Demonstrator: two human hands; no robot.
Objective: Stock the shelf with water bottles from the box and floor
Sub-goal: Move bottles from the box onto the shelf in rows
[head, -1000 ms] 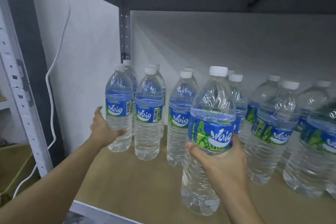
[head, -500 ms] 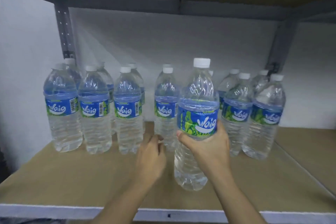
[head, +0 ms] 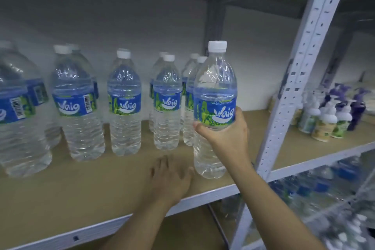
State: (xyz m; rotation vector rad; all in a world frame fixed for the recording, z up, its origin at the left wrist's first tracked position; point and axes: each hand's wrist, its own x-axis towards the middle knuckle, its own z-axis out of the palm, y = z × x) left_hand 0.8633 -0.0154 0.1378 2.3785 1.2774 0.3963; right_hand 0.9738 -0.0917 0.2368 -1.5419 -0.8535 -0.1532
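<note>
Right hand (head: 227,134) clamped around the ribbed clear-plastic water bottle (head: 215,95), upright, at the right end of the bottle row (head: 124,103). Left hand (head: 170,178) flat, fingers spread, empty, on the brown shelf board (head: 81,189).

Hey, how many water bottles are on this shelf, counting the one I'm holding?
10. One bottle in the right hand; left of it two pairs, a single, another pair, two at far left. More may hide behind.
</note>
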